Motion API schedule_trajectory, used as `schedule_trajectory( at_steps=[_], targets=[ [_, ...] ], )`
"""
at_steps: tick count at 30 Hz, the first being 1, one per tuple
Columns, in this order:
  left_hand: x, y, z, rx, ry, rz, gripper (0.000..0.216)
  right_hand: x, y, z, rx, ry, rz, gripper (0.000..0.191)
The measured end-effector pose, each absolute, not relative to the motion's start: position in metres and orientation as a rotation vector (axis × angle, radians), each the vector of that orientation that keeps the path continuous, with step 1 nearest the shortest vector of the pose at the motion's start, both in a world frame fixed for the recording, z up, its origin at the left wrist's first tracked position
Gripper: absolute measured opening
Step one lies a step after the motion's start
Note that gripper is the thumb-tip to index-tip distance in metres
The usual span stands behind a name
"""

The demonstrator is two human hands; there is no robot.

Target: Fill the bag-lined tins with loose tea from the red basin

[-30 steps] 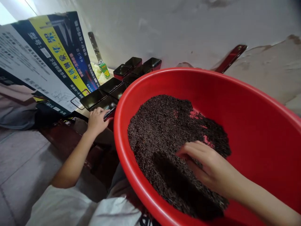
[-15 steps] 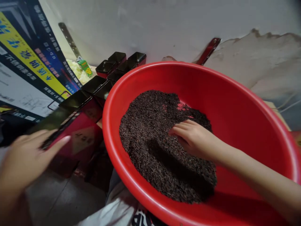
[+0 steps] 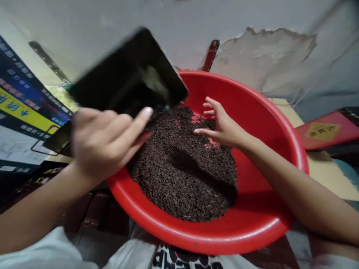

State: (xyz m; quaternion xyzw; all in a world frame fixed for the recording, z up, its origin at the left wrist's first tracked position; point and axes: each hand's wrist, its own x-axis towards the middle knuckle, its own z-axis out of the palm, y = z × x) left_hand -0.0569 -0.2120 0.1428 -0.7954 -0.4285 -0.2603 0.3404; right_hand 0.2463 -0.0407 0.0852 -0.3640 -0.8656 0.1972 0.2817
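1. Fingers of my left hand (image 3: 103,144): clamped on the lower edge of a black square glossy container (image 3: 131,74), thumb laid across it. The container is tilted, its open face towards me. It hangs over the left rim of the basin, touching or just above the near edge of the grain; I cannot tell which. It is motion-blurred and I see no marking on it.

2. Fingers (image 3: 209,102) of my right hand (image 3: 221,125): spread apart, holding nothing. The lower fingertips rest on the far side of the grain, well apart from the container.

3. Heap of dark brown-black slender grains (image 3: 182,172): a loose mound, hollowed in the middle, with red patches of basin showing through near the right hand.

4. Round red plastic basin (image 3: 280,149): holds the heap and rests against my lap.

5. Writing:
- Blue and yellow printed panel (image 3: 22,101), left, with characters too blurred to read.
- Flat red box (image 3: 322,130), right, on the pale surface (image 3: 319,172), with a yellow diamond label that is illegible.
- White garment (image 3: 182,259), below the basin, with bold black lettering cut off by the frame.
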Motion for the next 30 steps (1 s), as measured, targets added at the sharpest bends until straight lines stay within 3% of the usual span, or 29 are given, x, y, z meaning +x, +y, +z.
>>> schedule_trajectory(
  at_steps=[3,7,10,14,19,22,25,30],
  targets=[
    [-0.002,-0.121,0.126,-2.204,-0.777,-0.466,0.029,0.256,-0.025,0.079,-0.874,-2.232,0.527,0.129],
    [0.024,-0.056,0.089,-2.497,-0.749,-0.267,0.038,0.262,-0.007,0.071,-0.757,-2.228,0.555,0.139],
    [0.026,-0.039,0.072,-2.675,-0.832,-0.070,0.039,0.263,0.005,0.050,-0.751,-2.253,0.578,0.135],
    [0.036,-0.046,0.060,-2.866,-1.320,0.131,0.042,0.251,0.008,0.008,-0.726,-2.335,0.518,0.113],
    [0.044,-0.056,0.040,-2.797,-1.958,0.058,0.061,0.230,-0.009,-0.013,-0.754,-2.400,0.414,0.095],
    [0.042,-0.051,0.031,-2.830,-1.949,-0.016,0.075,0.229,-0.015,-0.012,-0.778,-2.400,0.419,0.093],
    [0.043,-0.047,0.032,-2.883,-1.759,0.066,0.074,0.230,-0.015,-0.012,-0.766,-2.404,0.419,0.093],
    [0.052,-0.051,0.041,-2.751,-1.449,0.203,0.042,0.231,-0.012,-0.009,-0.800,-2.329,0.414,0.092]
  ],
)
